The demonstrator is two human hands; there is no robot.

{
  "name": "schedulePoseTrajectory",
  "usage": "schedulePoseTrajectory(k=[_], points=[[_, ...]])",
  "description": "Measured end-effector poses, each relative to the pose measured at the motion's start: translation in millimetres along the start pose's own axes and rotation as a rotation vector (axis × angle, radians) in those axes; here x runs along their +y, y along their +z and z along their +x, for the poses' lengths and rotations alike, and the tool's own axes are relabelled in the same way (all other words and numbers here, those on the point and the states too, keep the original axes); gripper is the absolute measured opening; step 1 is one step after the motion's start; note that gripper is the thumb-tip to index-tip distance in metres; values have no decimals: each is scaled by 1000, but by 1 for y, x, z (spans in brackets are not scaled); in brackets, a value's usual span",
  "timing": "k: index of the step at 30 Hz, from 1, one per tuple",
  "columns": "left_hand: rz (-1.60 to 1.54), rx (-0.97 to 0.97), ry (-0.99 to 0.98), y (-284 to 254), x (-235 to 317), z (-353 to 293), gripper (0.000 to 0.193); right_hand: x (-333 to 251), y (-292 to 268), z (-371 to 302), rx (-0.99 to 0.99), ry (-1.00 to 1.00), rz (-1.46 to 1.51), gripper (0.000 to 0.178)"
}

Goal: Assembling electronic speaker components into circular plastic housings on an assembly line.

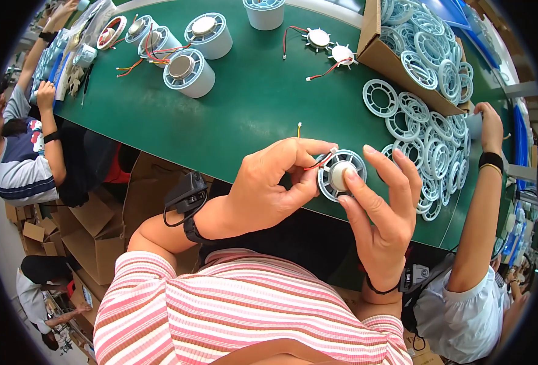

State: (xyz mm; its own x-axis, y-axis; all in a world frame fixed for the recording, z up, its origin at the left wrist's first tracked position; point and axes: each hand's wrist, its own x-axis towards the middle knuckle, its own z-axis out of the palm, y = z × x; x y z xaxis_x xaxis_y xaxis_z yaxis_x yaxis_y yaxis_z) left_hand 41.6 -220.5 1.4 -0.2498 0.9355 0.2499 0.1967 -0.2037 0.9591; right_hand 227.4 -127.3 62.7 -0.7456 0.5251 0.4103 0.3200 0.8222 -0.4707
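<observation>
Over the near edge of the green table, both my hands work on a pale blue spoked ring [358,161] with a small round silver motor [339,176] at its middle. My left hand [269,182] is closed at the ring's left side, pinching the motor's red and black wires [319,162] near their white connector [334,150]. My right hand [383,210] grips from the right, a fingertip pressed on the motor and the thumb at the ring's lower rim; its other fingers are raised. Behind my left hand a short yellow wire [299,129] sticks up.
Several pale blue cylindrical housings [190,76] with motors stand at the far left. Two loose white motors [319,39] lie at the back. Right, spoked rings [430,155] lie heaped before a full cardboard box [372,27]. A co-worker's hand [490,125] holds a pale blue part.
</observation>
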Motion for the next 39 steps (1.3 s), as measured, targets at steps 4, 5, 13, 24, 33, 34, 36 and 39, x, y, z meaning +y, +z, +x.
schedulePoseTrajectory(k=[4,5,13,24,33,34,36,39], points=[[-107,-37,-101,-8,2,1,13,8,19,-14,11,20,104,51],[-103,-42,-92,-9,9,2,13,13,30,-18,60,18,198,55],[541,89,517,-18,50,4,37,-18,70,-2,234,264,643,60],[1261,292,263,-35,37,61,40,-10,70,-10,125,74,329,44],[1061,-135,108,-20,5,118,26,-7,69,-16,183,48,344,36],[1027,-169,128,-21,5,115,22,-7,70,-16,198,60,359,35],[1005,-203,145,-22,10,107,18,-6,68,-15,200,56,365,35],[939,-263,114,-22,26,87,21,-5,64,-16,176,47,380,35]])
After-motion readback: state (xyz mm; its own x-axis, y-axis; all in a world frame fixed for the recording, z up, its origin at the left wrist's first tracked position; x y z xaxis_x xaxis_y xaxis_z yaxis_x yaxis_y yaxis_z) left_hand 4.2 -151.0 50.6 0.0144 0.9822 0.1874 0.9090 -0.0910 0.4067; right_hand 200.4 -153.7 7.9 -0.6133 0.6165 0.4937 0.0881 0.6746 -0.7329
